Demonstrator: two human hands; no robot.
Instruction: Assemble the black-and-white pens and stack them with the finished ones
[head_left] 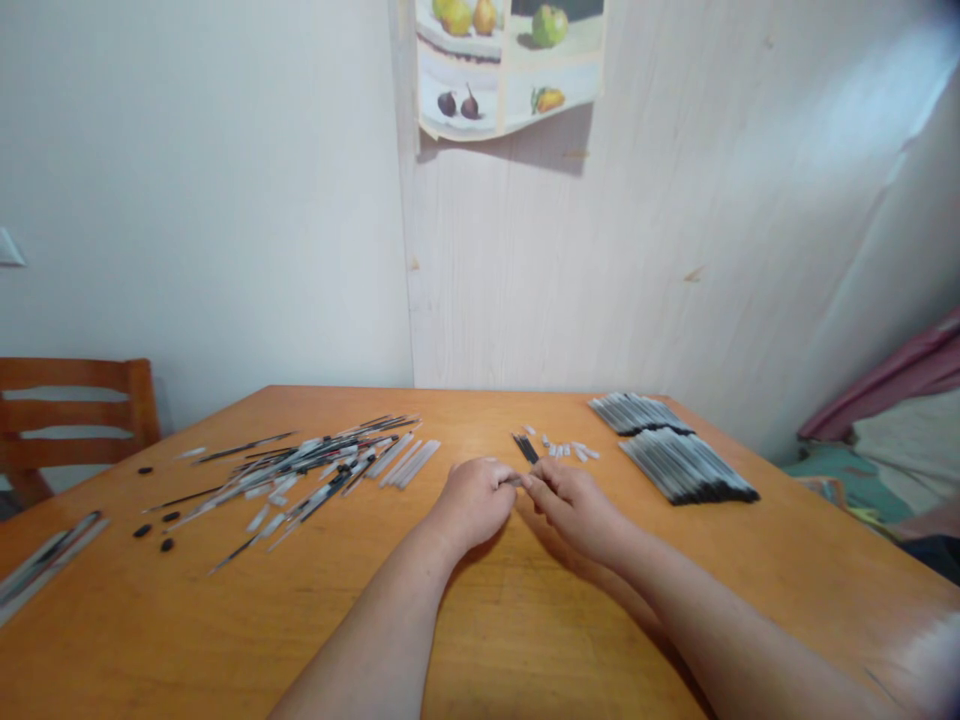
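Observation:
My left hand (pixel 480 498) and my right hand (pixel 574 503) meet above the middle of the table, fingers pinched together. Between them shows a short bit of a thin greyish pen part (pixel 514 480); most of it is hidden by the fingers. Just beyond my right hand lie a few dark slim sticks (pixel 526 448), which look like pen refills. Beside these are several small whitish translucent pieces (pixel 559 450), perhaps caps. To the left of my left hand rest several clear pen tubes (pixel 414 465).
A loose heap of refills and pen parts (pixel 307 465) spreads across the left side, with small black plugs (pixel 142 531) near it. Two rows of pens (pixel 686 465) lie at the right. More sticks (pixel 52 560) sit at the left edge. A wooden chair (pixel 75 410) stands beyond.

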